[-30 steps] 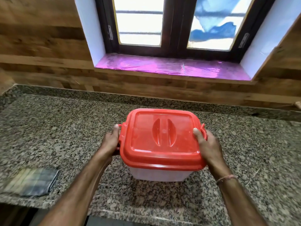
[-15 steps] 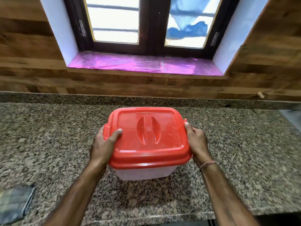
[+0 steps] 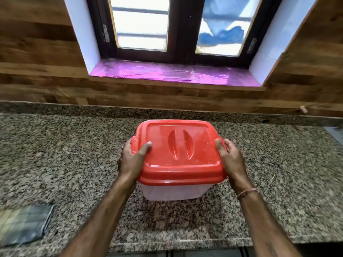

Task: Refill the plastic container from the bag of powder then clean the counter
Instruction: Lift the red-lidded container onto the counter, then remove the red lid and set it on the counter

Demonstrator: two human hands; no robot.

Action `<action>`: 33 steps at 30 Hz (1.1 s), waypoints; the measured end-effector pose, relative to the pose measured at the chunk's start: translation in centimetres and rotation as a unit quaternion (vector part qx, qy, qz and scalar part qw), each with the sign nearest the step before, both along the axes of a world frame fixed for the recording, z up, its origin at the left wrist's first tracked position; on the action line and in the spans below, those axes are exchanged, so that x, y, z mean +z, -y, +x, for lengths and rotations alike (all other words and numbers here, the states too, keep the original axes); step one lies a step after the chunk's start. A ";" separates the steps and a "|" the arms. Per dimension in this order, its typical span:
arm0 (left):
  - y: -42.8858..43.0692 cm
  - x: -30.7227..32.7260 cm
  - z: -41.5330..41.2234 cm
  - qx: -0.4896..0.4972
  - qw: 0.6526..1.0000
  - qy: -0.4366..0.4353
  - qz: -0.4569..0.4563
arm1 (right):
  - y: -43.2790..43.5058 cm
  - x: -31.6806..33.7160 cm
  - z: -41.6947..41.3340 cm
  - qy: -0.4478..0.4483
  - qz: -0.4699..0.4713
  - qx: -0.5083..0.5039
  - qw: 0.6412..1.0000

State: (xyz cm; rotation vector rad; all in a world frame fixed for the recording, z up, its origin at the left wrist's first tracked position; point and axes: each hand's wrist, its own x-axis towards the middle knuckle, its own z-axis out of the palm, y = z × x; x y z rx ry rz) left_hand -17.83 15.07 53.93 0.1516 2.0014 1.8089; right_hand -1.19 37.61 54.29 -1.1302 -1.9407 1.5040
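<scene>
**Clasped at both sides, lid on**

Gripping the red rectangular plastic lid (image 3: 179,145) from opposite edges: left hand (image 3: 132,158) with thumb on top, right hand (image 3: 230,158) curled on the rim, probably to pry it off. Beneath, translucent plastic container (image 3: 174,191) standing on speckled granite counter (image 3: 74,154), below the window. Folded checked cloth (image 3: 24,223) well apart, near the left edge, likely for wiping. No bag visible.

Plastic container (image 3: 174,191), translucent, red lid (image 3: 178,151) on, standing on granite surface (image 3: 65,154). Left hand (image 3: 132,160) and right hand (image 3: 231,158) grip lid's sides. Folded cloth (image 3: 24,223) lower left.
</scene>
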 end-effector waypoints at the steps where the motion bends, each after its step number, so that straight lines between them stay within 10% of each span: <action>1: 0.0 0.1 0.0 -0.002 1.000 0.003 0.007 | 0.0 0.1 -0.2 -0.007 -0.011 -0.007 1.000; 23: -1.2 6.4 1.3 0.045 0.989 -0.131 0.042 | -1.3 5.6 1.6 -0.244 -0.137 -0.008 0.960; 33: -14.5 3.4 10.1 -0.090 0.971 -0.175 -0.133 | -16.5 1.4 13.8 -0.280 -0.182 -0.106 0.937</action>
